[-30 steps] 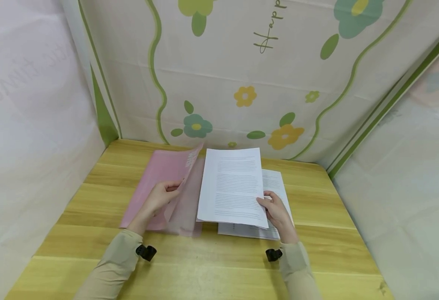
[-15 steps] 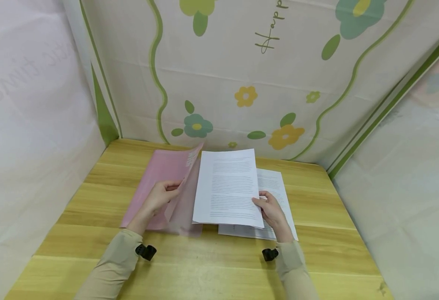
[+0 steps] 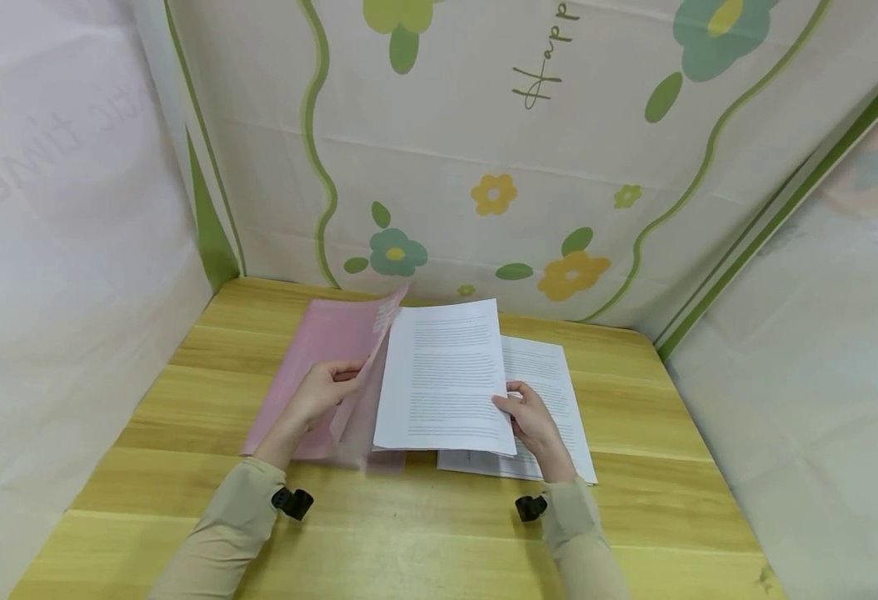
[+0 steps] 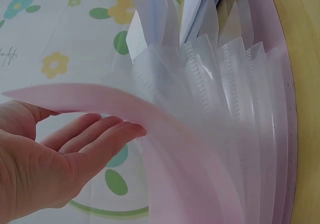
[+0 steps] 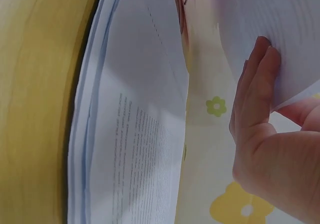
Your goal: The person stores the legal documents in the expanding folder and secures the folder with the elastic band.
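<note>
A pink plastic folder [image 3: 307, 350] lies open at the left of the table, with several clear sleeves [image 4: 232, 84] inside it. My left hand [image 3: 321, 395] holds up the folder's pink cover, thumb on one side and fingers on the other. Between thumb and fingers my right hand [image 3: 531, 421] pinches the right edge of printed sheets [image 3: 446, 375], whose left edge reaches over the folder's clear sleeves. Whether that edge is inside a sleeve I cannot tell. Under the held sheets and to their right, a second stack of printed paper [image 3: 547, 392] rests on the table.
The wooden table [image 3: 409, 533] stands against a pale curtain [image 3: 424, 150] with printed flowers. Similar cloth walls [image 3: 57, 292] close off the left and right sides. A small black camera [image 3: 292, 503] sits on each wrist.
My right hand has moved left with the printed sheets, bringing them further over the folder and uncovering more of the stack beneath. The left hand stays in place on the cover.
</note>
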